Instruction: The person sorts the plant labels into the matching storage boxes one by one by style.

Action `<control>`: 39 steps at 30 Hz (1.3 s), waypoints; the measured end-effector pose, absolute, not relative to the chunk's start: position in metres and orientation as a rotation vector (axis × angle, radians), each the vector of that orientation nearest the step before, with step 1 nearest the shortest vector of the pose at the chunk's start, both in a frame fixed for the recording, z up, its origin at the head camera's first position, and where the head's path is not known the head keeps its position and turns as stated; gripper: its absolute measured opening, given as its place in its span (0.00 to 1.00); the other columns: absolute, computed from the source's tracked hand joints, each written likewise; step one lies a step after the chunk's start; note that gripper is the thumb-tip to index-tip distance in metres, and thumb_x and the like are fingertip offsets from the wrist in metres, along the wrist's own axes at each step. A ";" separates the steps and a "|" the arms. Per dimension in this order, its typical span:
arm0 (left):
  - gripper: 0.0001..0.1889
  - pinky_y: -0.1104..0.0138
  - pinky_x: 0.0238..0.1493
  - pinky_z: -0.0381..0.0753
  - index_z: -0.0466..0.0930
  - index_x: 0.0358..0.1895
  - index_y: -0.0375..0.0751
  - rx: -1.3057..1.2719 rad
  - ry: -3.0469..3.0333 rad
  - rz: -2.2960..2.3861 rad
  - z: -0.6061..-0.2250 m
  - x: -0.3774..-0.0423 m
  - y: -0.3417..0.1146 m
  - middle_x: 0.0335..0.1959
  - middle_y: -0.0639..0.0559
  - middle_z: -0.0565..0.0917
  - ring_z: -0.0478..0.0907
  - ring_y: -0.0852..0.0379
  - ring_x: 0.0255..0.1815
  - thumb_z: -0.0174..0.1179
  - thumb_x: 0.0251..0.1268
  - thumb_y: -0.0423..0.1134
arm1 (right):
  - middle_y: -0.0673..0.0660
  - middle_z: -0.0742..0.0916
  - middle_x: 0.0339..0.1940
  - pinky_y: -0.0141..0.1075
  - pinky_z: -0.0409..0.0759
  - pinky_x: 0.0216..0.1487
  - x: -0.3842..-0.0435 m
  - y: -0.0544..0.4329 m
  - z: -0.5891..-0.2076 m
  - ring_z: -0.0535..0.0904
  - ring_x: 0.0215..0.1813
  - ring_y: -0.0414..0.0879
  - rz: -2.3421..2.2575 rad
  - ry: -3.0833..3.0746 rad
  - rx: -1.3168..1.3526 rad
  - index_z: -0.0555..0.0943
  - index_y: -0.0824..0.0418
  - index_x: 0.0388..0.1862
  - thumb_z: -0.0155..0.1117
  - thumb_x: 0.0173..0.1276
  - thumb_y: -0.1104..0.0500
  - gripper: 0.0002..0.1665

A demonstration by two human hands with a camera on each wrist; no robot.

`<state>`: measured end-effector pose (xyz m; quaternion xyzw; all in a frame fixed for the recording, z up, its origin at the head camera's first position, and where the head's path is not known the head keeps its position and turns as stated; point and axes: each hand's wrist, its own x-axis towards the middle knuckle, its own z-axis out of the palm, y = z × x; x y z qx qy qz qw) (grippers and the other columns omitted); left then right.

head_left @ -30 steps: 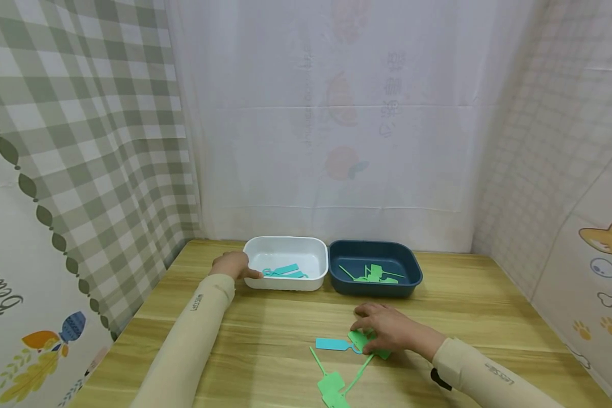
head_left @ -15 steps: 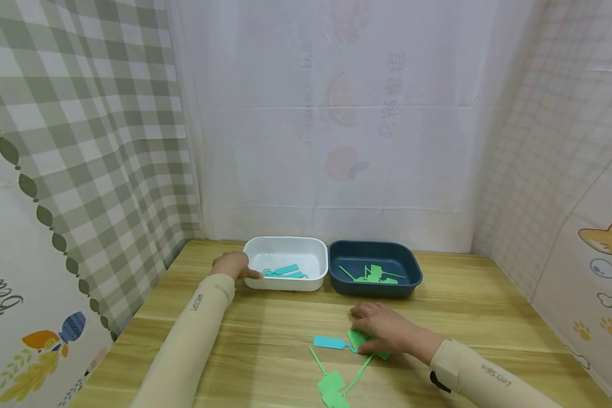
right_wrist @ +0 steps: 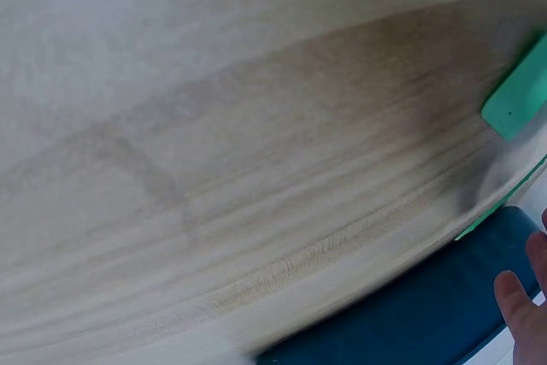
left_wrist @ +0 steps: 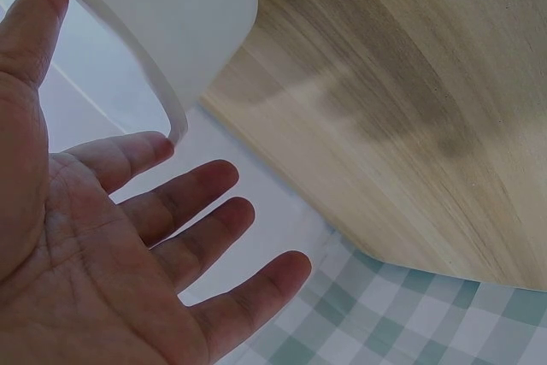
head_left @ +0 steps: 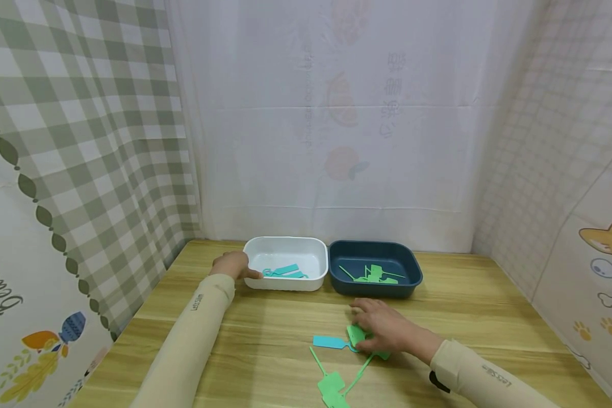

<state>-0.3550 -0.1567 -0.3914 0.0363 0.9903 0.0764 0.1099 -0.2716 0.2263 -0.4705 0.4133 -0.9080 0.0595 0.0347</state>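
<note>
Left hand [head_left: 232, 265]: gripped white tray [head_left: 285, 285] rim | Right hand [head_left: 386, 328]: curved over green tag [head_left: 356, 335] near blue tag [head_left: 328, 341] on bench [head_left: 280, 340]; pinch unclear | Step: likely picking up | Next: probably called for securing tag, lifting toward dark tray [head_left: 374, 290]

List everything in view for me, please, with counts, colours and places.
Table: one, tan, across the foreground
Left tray: one, white, at table's back
Right tray: one, navy, beside left tray
Blue tags: three visible, blue, two in left tray, one on table
Green tags: several, green, in right tray and on table
Cloths: several, whitish and green-checked, on three sides
Sleeves: two, cream, on both arms
Dark item: one, black, beside right sleeve
Left grip: one, touching left tray's left end
Right grip: one, over green tags
</note>
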 end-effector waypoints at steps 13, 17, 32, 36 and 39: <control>0.26 0.51 0.42 0.79 0.83 0.37 0.35 0.105 2.909 0.217 -0.390 -0.354 -0.156 0.39 0.40 0.82 0.75 0.47 0.40 0.65 0.61 0.60 | 0.65 0.76 0.65 0.59 0.69 0.63 -0.275 0.226 -0.459 0.70 0.67 0.63 0.250 -2.724 1.198 0.85 0.61 0.47 0.75 0.57 0.43 0.27; 0.26 0.51 0.42 0.79 0.83 0.38 0.35 0.106 2.909 0.217 -0.391 -0.354 -0.156 0.39 0.40 0.83 0.75 0.47 0.40 0.65 0.62 0.60 | 0.65 0.76 0.65 0.58 0.69 0.63 -0.278 0.226 -0.455 0.70 0.67 0.63 0.255 -2.709 1.167 0.85 0.60 0.48 0.75 0.57 0.44 0.27; 0.26 0.52 0.41 0.79 0.83 0.39 0.36 0.100 2.910 0.197 -0.392 -0.355 -0.156 0.38 0.42 0.82 0.75 0.47 0.40 0.65 0.61 0.60 | 0.67 0.76 0.65 0.60 0.73 0.59 -0.290 0.229 -0.439 0.74 0.62 0.66 0.313 -2.663 1.059 0.86 0.59 0.44 0.79 0.54 0.47 0.23; 0.26 0.52 0.41 0.79 0.83 0.39 0.36 0.095 2.907 0.204 -0.391 -0.355 -0.156 0.38 0.42 0.82 0.75 0.47 0.39 0.65 0.61 0.60 | 0.67 0.77 0.65 0.61 0.72 0.59 -0.293 0.231 -0.436 0.74 0.62 0.67 0.355 -2.674 1.012 0.86 0.58 0.44 0.79 0.54 0.47 0.23; 0.26 0.52 0.42 0.79 0.83 0.39 0.35 0.094 2.905 0.208 -0.391 -0.355 -0.156 0.38 0.42 0.82 0.75 0.47 0.40 0.65 0.61 0.60 | 0.67 0.76 0.66 0.63 0.70 0.60 -0.296 0.234 -0.435 0.73 0.63 0.67 0.375 -2.693 0.972 0.87 0.58 0.45 0.78 0.55 0.47 0.23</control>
